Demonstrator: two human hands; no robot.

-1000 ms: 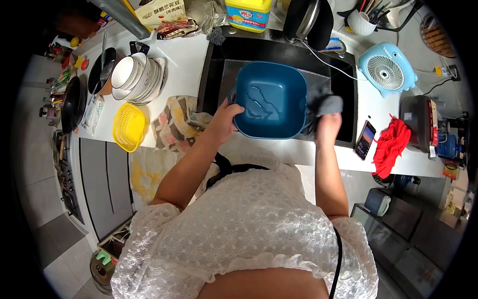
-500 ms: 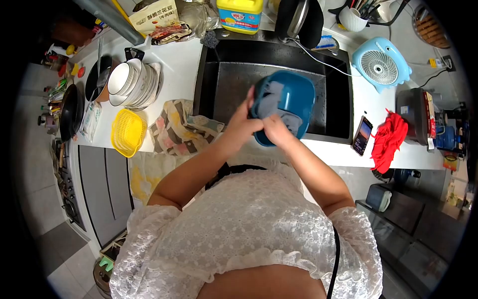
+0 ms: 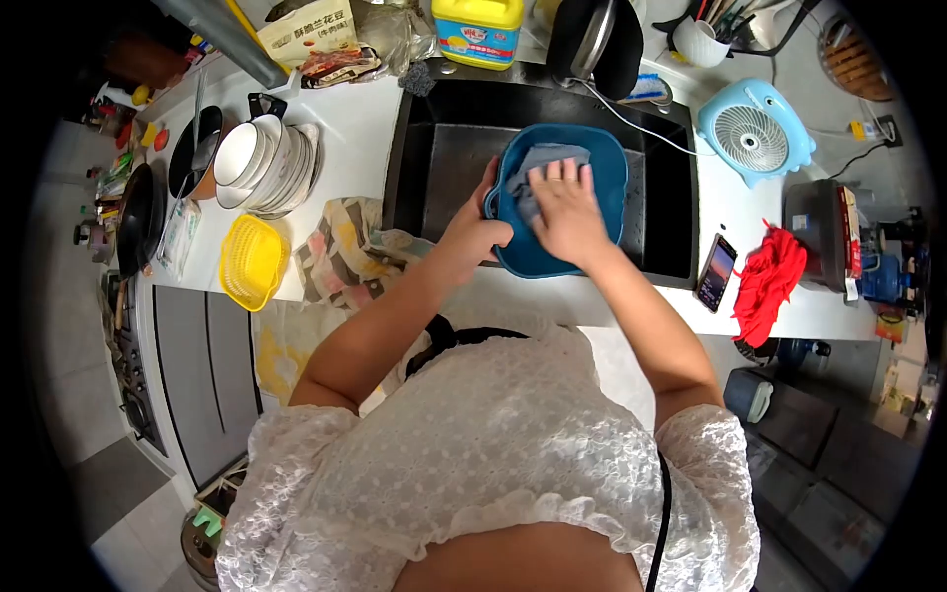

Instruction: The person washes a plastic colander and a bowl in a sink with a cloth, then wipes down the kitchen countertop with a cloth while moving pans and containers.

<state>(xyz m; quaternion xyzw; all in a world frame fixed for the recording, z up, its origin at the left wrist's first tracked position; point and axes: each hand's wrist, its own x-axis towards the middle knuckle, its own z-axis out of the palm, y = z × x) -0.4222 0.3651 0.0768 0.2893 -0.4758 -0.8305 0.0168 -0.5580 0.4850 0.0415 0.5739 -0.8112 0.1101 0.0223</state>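
Note:
A blue plastic basin (image 3: pixel 614 202) is over the dark sink, tilted a little, with its near edge by the sink's front. My left hand (image 3: pixel 475 229) is closed on the basin's left rim, the thumb over the edge near the handle. Inside the basin, a grey cloth (image 3: pixel 552 154) lies bunched against the inner surface. My right hand (image 3: pixel 572 215) presses flat on this cloth, fingers stretched out and slightly apart. Part of the cloth is hidden under the palm.
The sink (image 3: pixel 449 168) surrounds the basin. To its left are a patterned cloth (image 3: pixel 340 247), a yellow basket (image 3: pixel 254 261) and stacked bowls (image 3: pixel 247 158). On the right lie a phone (image 3: pixel 717 271), a red cloth (image 3: pixel 769 281) and a blue fan (image 3: pixel 755 128). A kettle (image 3: pixel 595 44) stands behind.
My right hand has moved from the basin's near edge onto the cloth inside, its fingers now spread. The cloth is gathered further toward the far side, and the basin has shifted slightly away from me.

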